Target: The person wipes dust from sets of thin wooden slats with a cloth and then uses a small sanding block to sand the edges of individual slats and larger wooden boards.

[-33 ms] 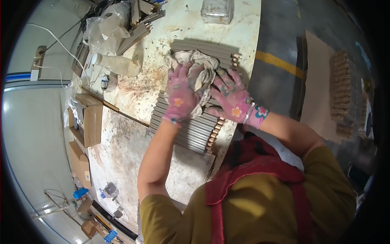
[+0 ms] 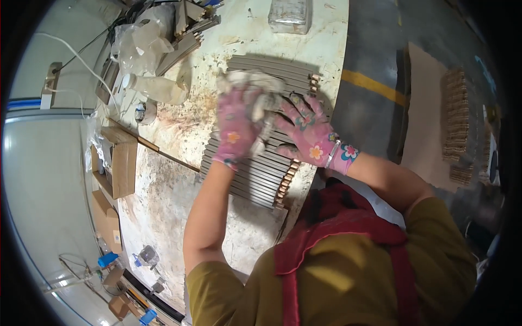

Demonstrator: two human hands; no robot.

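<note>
My left hand (image 2: 236, 126), in a pink flowered glove, presses a crumpled off-white rag (image 2: 254, 81) against a row of grey-brown strips (image 2: 247, 176). The hand and rag are blurred by motion. The strips lie side by side, with lighter, wood-coloured ends toward my right. My right hand (image 2: 307, 127), gloved alike, rests with its fingers spread on the right part of the strips. Its fingertips are beside the rag's right edge. The rag and both hands hide the middle of the row.
Left of the strips lies a clear bottle (image 2: 159, 88) near a small round container (image 2: 145, 111). Plastic bags (image 2: 142, 46) and loose strips (image 2: 179, 52) are heaped at the far left. A wrapped block (image 2: 289, 15) sits at the far edge. Cardboard (image 2: 432, 108) stands beyond the table's right edge.
My left hand and the rag have slid a little to the left over the strips. My right hand has shifted only slightly and stays spread on them.
</note>
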